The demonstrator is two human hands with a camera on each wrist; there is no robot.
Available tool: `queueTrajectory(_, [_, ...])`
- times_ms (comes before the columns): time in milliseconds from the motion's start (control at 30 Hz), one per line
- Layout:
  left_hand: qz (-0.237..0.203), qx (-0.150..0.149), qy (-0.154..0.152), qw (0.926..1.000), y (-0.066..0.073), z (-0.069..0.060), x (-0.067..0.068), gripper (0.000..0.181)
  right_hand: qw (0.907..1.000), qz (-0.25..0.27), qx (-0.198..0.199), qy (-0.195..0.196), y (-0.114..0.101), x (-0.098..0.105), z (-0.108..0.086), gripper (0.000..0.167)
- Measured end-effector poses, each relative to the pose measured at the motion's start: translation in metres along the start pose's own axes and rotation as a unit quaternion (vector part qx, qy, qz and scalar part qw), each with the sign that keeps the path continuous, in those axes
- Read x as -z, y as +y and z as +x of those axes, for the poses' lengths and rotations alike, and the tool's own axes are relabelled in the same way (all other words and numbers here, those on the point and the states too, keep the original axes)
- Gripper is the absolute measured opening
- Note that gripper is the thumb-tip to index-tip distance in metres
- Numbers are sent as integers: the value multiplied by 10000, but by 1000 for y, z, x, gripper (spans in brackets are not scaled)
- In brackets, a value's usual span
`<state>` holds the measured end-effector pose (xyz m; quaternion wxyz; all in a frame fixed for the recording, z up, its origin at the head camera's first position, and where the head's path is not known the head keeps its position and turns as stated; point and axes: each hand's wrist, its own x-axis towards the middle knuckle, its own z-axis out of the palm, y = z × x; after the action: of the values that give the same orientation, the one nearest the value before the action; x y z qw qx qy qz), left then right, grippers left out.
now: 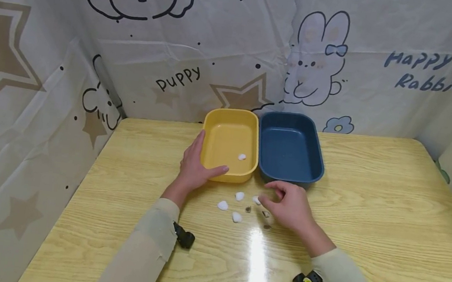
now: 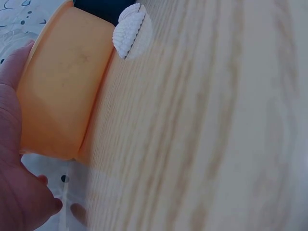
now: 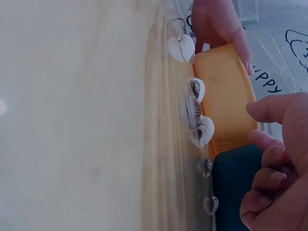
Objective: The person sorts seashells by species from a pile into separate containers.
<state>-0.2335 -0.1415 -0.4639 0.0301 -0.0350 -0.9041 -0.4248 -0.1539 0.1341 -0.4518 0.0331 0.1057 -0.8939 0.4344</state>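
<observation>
My left hand (image 1: 195, 168) holds the near left corner of a yellow plastic bin (image 1: 225, 177), its thumb over the front rim and the fingers along the outer left side. One white seashell (image 1: 242, 157) lies inside that bin. My right hand (image 1: 291, 206) hovers above the table before the blue bin, thumb and index finger apart with nothing visible between them; its other fingers are bent in the right wrist view. Beneath and left of it lie several white seashells (image 1: 239, 196) and a few small brownish shells (image 1: 248, 209). Ridged white shells (image 2: 129, 33) show in the left wrist view.
A dark blue bin (image 1: 290, 151) stands right beside the yellow one, with no shell visible in it. Both are on a light wooden table (image 1: 369, 215), near its back edge. A printed cloth (image 1: 239, 34) hangs behind and along the sides.
</observation>
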Motion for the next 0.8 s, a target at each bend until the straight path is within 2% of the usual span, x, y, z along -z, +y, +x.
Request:
queueTrajectory(233, [24,42,-11,10000,-1,1,0,124,9996,-93,-216,-185,7,-2,-1,27])
queueTrajectory(600, [-12,-30,26,10000,1,1,0,123,9992,-232,-149,-284,14,-7,0,25])
queueTrajectory(800, [-15,-30,39,10000,1,0,-1,124,9979,-441,-290,-373,16,-10,1,26])
